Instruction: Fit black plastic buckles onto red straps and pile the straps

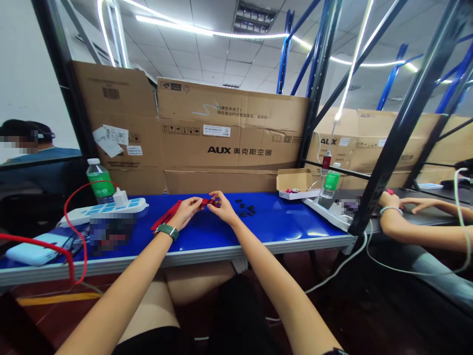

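My left hand, with a green-banded watch on its wrist, pinches a red strap near one end. The rest of the strap trails to the left across the blue tabletop. Close beside it, my right hand has its fingers closed around the same strap end, where a small dark piece shows at the fingertips. Its exact shape is partly hidden by the fingers. Several small black plastic pieces lie on the table just right of my right hand.
A power strip, a green-labelled bottle and a light blue device with a red cable stand left. An open small carton sits back right. Cardboard walls the back. A co-worker's hands are beyond the right post.
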A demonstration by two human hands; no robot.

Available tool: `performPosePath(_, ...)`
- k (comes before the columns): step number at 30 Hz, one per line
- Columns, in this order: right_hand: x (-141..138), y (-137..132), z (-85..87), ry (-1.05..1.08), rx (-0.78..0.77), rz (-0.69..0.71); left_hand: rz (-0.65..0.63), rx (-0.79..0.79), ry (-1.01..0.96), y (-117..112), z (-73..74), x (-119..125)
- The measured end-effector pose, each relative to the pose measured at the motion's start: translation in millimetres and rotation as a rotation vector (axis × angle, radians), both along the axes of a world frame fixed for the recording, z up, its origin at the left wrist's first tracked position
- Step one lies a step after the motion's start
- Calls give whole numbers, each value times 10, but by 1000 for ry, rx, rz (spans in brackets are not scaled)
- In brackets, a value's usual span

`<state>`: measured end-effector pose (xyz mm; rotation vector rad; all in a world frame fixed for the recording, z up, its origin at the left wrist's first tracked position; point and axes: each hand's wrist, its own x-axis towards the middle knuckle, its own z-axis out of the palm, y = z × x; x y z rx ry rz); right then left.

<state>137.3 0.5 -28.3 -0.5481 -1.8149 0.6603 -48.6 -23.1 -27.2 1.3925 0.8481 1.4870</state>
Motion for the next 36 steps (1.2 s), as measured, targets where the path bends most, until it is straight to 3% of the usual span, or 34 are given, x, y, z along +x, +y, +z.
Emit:
performPosePath(5, 15, 60, -35, -130, -59, -82, 51, -21, 59, 65, -61, -86)
performPosePath(13, -39, -74, 18, -355, 27, -191, 271, 2, 148, 198, -168, -130)
performPosePath(19, -136, -165, 28, -353, -22, -87, 447, 130, 245, 276, -211, -191)
performPosePath(21, -136, -149, 11, -337, -30, -89, 421, 129, 263, 257, -192, -181)
performPosePath(26, -93, -39, -53, -250, 0, -261, 201, 127, 298, 141, -103, -85)
performPosePath(36, -136, -30, -102, -437, 7, -293, 214, 176, 334, 132, -97, -57)
